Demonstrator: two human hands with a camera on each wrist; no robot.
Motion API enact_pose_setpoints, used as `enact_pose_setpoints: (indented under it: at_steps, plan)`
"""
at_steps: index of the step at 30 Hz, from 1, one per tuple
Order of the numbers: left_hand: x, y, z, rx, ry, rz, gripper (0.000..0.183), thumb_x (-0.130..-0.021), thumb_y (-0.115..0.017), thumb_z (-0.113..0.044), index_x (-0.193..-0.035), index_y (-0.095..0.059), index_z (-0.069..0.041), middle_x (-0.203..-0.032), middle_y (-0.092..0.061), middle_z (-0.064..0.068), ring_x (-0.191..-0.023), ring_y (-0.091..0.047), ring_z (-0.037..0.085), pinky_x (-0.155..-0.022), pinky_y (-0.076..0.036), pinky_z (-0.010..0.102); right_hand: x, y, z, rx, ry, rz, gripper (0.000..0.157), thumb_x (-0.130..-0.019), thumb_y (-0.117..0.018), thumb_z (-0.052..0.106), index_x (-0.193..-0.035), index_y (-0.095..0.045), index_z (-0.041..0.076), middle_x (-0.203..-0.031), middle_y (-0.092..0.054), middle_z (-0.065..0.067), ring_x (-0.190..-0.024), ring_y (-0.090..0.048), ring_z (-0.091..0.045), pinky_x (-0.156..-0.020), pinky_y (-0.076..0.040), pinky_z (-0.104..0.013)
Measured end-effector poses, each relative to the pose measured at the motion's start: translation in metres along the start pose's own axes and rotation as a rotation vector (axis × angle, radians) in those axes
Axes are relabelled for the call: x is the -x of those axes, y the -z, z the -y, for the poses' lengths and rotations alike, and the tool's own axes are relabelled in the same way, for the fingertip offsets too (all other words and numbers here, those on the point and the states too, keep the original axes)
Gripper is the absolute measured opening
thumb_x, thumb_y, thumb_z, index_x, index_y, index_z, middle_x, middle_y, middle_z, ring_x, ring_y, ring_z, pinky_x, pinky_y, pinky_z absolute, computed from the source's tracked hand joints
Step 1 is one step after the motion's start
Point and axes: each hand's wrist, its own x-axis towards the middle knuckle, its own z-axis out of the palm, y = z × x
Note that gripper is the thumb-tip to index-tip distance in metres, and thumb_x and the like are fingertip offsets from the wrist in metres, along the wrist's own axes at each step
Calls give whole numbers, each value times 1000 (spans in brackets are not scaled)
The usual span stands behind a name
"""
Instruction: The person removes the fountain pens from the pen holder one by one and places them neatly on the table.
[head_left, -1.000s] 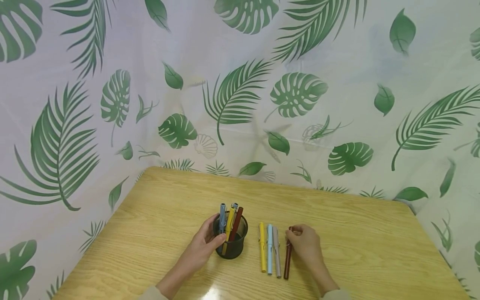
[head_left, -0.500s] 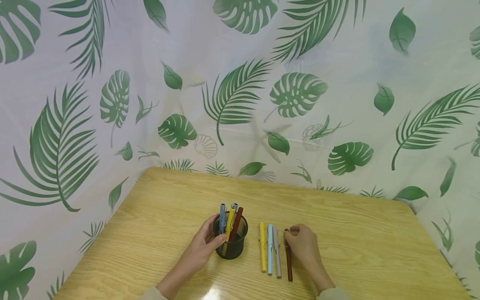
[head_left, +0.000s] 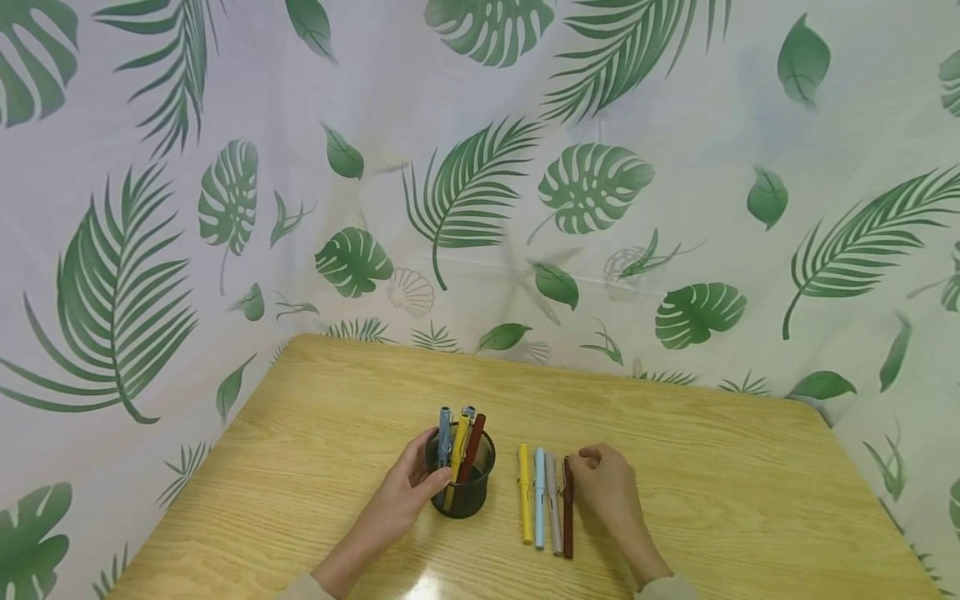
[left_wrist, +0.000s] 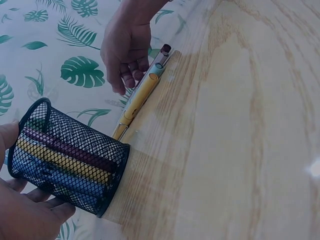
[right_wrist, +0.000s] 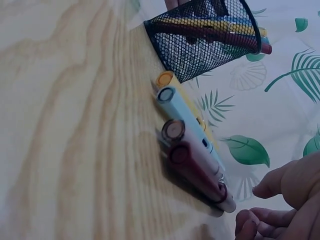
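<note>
Left hand (head_left: 405, 492) out front, fingers curled round black cup (head_left: 467, 498). Right hand (head_left: 606, 482) low, fingers bent, narrow gap to thumb, just beside dark red pen (head_left: 567, 515). Pen lies on table (head_left: 720, 483) next to gray pen (head_left: 554, 508).

No text, label or number can be read.

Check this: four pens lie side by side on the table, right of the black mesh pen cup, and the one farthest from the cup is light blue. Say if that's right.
No: the farthest pen from the black mesh pen cup is dark red, not light blue, as the head view shows. The rest stands.
</note>
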Motion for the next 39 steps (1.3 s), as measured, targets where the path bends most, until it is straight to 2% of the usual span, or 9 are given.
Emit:
enact_pose_setpoints:
  at_steps: [4, 10, 16, 23, 30, 35, 39]
  plan:
    - [1, 0, -2, 5, 3, -4, 71, -106, -62, -25, -164, -22, -10, -158, -39, 25, -148, -36, 42, -119, -31, 57, 2, 0, 7, -28, 37, -26, 31, -100, -63, 17, -115, -70, -9, -103, -73, -21, -92, -70, -32, -72, -60, -40]
    - [1, 0, -2, 14, 1, -2, 71, -107, -61, -25, -164, -23, -10, -158, -39, 25, -147, -36, 42, -119, -32, 57, 4, -3, 24, -103, 62, -25, 27, -101, -64, 16, -114, -72, -6, -101, -73, -17, -85, -68, -24, -63, -56, -29]
    - [1, 0, -1, 14, 0, -1, 71, -107, -61, -25, -164, -22, -9, -158, -39, 26, -148, -35, 42, -119, -32, 58, 5, -12, 43, -183, 67, -5, 25, -100, -66, 15, -115, -73, -4, -97, -72, -13, -79, -66, -20, -58, -53, -24]
    - [1, 0, -2, 13, 4, -1, 70, -107, -61, -25, -164, -23, -11, -159, -39, 25, -148, -35, 41, -119, -31, 57, 7, -21, 63, -303, 102, 30, 24, -101, -66, 12, -115, -72, -6, -95, -71, -14, -85, -72, -32, -62, -56, -21]
    - [1, 1, 0, -1, 0, -2, 71, -107, -61, -25, -164, -23, -10, -159, -38, 25, -148, -34, 42, -120, -30, 57, 8, -31, 79, -338, 127, 49, 22, -99, -68, 13, -112, -74, -4, -93, -72, -13, -80, -70, -25, -60, -55, -22]
    - [0, 0, 0, -4, -15, -4, 69, -106, -62, -24, -163, -25, -10, -158, -39, 25, -148, -35, 42, -120, -29, 55, 8, -39, 87, -353, 145, 81, 21, -100, -68, 15, -113, -74, -1, -92, -72, -11, -85, -69, -32, -61, -56, -24]
    - [-1, 0, 2, 5, -26, -5, 68, -106, -62, -21, -163, -27, -10, -158, -40, 25, -148, -35, 41, -121, -27, 54, 9, -45, 91, -349, 169, 95, 22, -100, -68, 16, -114, -74, 0, -92, -71, -7, -81, -66, -24, -62, -56, -25]
